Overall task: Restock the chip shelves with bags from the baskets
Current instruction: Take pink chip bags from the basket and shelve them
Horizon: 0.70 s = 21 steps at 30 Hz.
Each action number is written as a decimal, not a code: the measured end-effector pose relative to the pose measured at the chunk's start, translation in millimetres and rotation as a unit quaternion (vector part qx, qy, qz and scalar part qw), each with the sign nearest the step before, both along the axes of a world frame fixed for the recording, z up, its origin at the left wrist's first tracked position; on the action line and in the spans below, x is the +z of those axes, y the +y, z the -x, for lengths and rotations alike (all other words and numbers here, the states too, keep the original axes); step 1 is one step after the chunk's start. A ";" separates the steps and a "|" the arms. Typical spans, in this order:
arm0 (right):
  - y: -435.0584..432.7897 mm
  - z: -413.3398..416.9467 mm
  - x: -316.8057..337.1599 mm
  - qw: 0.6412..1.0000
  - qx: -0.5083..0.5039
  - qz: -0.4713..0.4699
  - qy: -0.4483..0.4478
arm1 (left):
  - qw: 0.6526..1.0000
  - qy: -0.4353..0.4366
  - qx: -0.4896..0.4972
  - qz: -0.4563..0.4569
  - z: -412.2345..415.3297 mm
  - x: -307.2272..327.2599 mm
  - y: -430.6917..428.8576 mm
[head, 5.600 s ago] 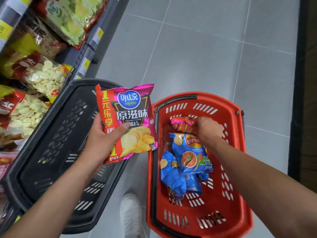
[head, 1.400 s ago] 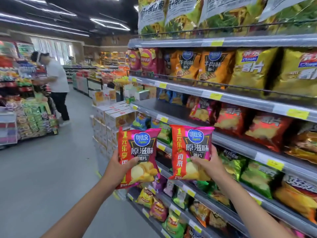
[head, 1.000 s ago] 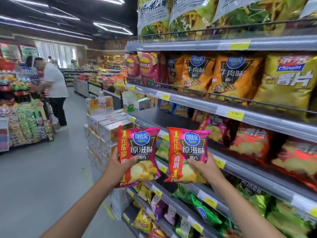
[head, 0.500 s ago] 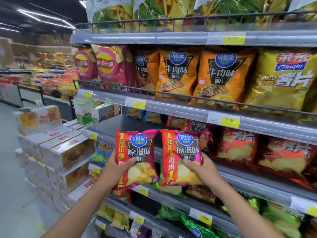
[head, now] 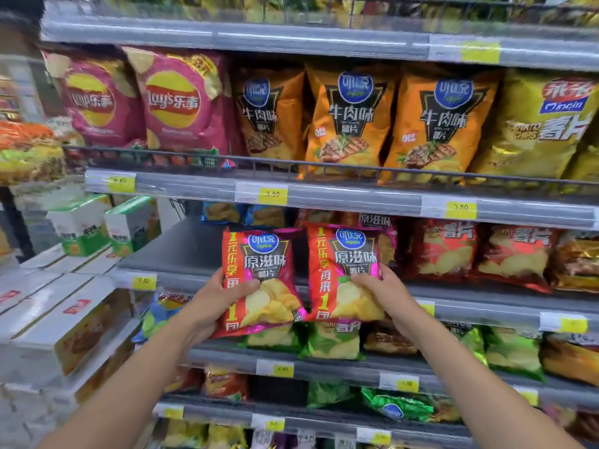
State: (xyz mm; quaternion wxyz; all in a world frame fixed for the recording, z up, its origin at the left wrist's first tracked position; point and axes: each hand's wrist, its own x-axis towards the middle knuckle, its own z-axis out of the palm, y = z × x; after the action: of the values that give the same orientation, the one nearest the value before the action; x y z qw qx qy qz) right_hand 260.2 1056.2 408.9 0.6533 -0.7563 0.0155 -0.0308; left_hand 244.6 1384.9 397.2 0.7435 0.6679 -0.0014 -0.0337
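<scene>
My left hand (head: 216, 301) grips the lower left part of a red and magenta chip bag (head: 261, 260). Beside it, my right hand (head: 381, 286) grips a second, matching bag (head: 343, 254) at its lower right. Both bags stand upright, side by side, in front of the grey middle shelf (head: 181, 254). The shelf's left part lies bare behind the left bag. Directly behind the right bag sits a bag of the same kind (head: 377, 223), mostly hidden. The baskets are out of view.
Orange bags (head: 351, 121) and pink bags (head: 181, 102) fill the shelf above. Red bags (head: 444, 251) stand to the right on the middle shelf, green bags (head: 334, 341) on the one below. Stacked white cartons (head: 58, 306) stand at the left, at the shelf's end.
I picked up a second bag from the red basket and turned to the shelves. In the last second both bags have come closer to the middle shelf and the view has swung right.
</scene>
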 end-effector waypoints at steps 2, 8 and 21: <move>10.3 -4.7 5.5 1.000 -0.004 0.011 0.009 | 1.000 0.001 -0.001 0.006 -4.6 -3.2 12.7; 32.5 -21.5 16.2 0.999 -0.010 0.009 0.039 | 1.000 -0.015 0.018 0.019 -17.3 -8.6 39.2; 74.7 -72.5 31.5 0.988 -0.028 -0.143 0.044 | 0.998 -0.040 0.043 0.014 -32.9 -9.5 70.2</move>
State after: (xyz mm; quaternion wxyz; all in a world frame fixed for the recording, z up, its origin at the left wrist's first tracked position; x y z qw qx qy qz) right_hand 332.6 1131.0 440.4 0.7524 -0.6549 0.0695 -0.0128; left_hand 277.5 1455.1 387.8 0.7528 0.6578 -0.0023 0.0251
